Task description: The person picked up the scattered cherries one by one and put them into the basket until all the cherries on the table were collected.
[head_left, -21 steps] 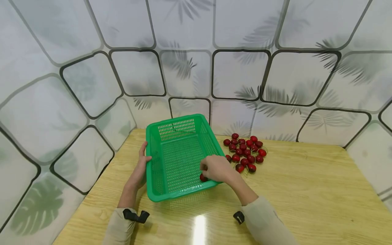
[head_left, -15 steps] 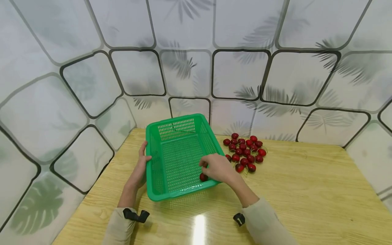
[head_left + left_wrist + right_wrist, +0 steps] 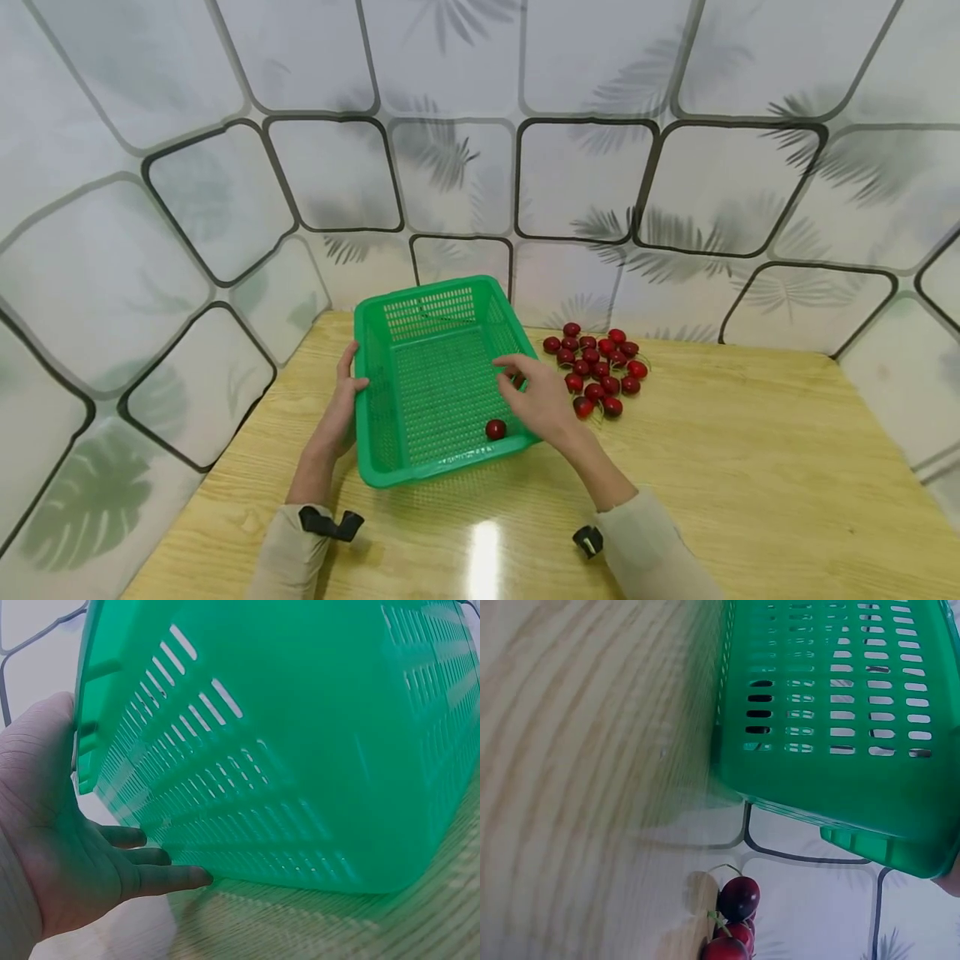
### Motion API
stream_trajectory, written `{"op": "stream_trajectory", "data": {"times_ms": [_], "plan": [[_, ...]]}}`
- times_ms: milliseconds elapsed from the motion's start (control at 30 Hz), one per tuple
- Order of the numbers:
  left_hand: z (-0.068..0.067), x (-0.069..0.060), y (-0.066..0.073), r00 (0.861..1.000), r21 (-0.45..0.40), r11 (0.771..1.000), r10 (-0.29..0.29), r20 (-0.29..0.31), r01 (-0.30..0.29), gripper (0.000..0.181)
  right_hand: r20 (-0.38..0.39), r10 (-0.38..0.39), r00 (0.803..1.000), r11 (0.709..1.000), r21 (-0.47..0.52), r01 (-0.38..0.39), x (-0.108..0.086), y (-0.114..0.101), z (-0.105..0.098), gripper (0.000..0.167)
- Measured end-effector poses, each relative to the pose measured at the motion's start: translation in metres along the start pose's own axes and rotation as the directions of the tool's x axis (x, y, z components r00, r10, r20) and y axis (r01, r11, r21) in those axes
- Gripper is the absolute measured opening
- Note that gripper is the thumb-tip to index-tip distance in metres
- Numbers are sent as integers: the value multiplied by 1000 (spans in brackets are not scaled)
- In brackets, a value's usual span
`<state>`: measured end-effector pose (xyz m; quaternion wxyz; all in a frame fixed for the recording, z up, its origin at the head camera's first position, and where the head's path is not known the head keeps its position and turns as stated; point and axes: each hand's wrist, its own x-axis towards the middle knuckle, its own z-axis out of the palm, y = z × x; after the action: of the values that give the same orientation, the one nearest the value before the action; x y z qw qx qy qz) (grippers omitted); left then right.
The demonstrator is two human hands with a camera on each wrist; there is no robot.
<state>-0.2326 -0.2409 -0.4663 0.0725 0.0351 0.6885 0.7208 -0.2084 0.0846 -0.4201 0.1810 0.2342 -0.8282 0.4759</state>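
One dark red cherry [image 3: 496, 429] lies inside the green plastic basket [image 3: 450, 472], near its front right corner. At the basket's left side is my left hand [image 3: 341, 408]; its thumb hooks over the rim while the fingers lie along the outer wall, as the left wrist view shows. Above the right rim hovers my right hand [image 3: 542, 404], index finger and thumb apart and loosely bent. Between them shows a small dark red patch, too small to identify. In the right wrist view, only a sliver of that hand [image 3: 949, 880] appears at the edge.
Several cherries [image 3: 600, 368], some with stems, are heaped on the wooden table [image 3: 750, 467] just right of the basket. A patterned wall covering [image 3: 577, 179] rises behind and on both sides of the table.
My right hand has lifted slightly away from the cherry in the basket and its fingers have spread, leaving the cherry on the basket floor. The left hand keeps its place.
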Motion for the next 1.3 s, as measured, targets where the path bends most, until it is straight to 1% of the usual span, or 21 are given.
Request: {"op": "stream_trajectory", "data": {"times_ms": [33,67,100,167,200,233,267,333,367,433,533,633,667,767,833,867,933,1033,1133,1200,1300], "plan": [[0,0,1,1000,1,1000,0,1,0,73,-85,-28,996,997,63,33,0,2,0,19],[0,0,1,1000,0,1000,-3,2,3,73,-175,-56,983,990,121,77,0,3,0,17],[0,0,1,1000,-1,1000,-5,3,5,73,-260,-74,963,978,170,121,0,5,0,17],[0,0,2,1000,-7,1000,-10,1,10,73,-403,-80,912,954,236,188,-2,-2,-5,15],[0,0,2,1000,-8,1000,-11,1,11,73,-460,-73,885,945,252,209,-3,-6,-8,14],[0,0,2,1000,-10,1000,-12,1,12,73,-497,-55,866,942,262,210,-5,-9,-12,13],[0,0,2,1000,-11,1000,-12,0,12,73,-515,-26,857,940,278,196,-7,-12,-18,12],[1,1,2,1000,-11,1000,-9,1,9,73,-526,58,848,943,307,126,-12,-19,-30,11],[0,2,2,1000,-7,1000,-7,2,7,73,-525,101,845,943,321,87,-14,-17,-36,12],[0,2,3,1000,-1,1000,-5,2,5,73,-521,189,833,941,338,-2,-20,-11,-47,13],[0,3,3,1000,11,1000,-3,-1,3,73,-508,314,802,926,350,-140,-28,9,-64,14],[0,3,4,1000,10,1000,4,-3,-4,73,-476,414,776,902,332,-278,-35,31,-81,17],[1,2,4,1000,8,1000,5,-4,-5,72,-458,450,766,887,324,-328,-37,39,-87,17],[0,0,3,1000,-4,1000,1,-6,-1,72,-404,527,748,850,253,-462,-44,51,-103,21],[0,-3,3,1000,-2,1000,-10,-13,10,72,-361,558,747,828,186,-528,-49,56,-111,23],[0,-4,2,1000,2,1000,-18,-17,18,72,-336,567,752,820,151,-552,-51,58,-115,24],[-1,-6,1,999,8,999,-34,-20,34,72,-271,573,773,812,62,-580,-55,62,-119,26],[-2,-8,0,999,13,999,-39,-24,39,72,-147,558,816,817,-76,-572,-58,68,-122,26],[-2,-6,0,1000,15,1000,-15,-13,16,71,-24,546,837,822,-180,-541,-58,71,-120,24],[-2,-4,2,1000,13,1000,0,-8,0,71,44,544,838,823,-223,-522,-59,72,-116,21],[-2,-1,2,1000,17,1000,7,-1,-7,71,131,547,827,825,-248,-507,-59,72,-110,19]]}}
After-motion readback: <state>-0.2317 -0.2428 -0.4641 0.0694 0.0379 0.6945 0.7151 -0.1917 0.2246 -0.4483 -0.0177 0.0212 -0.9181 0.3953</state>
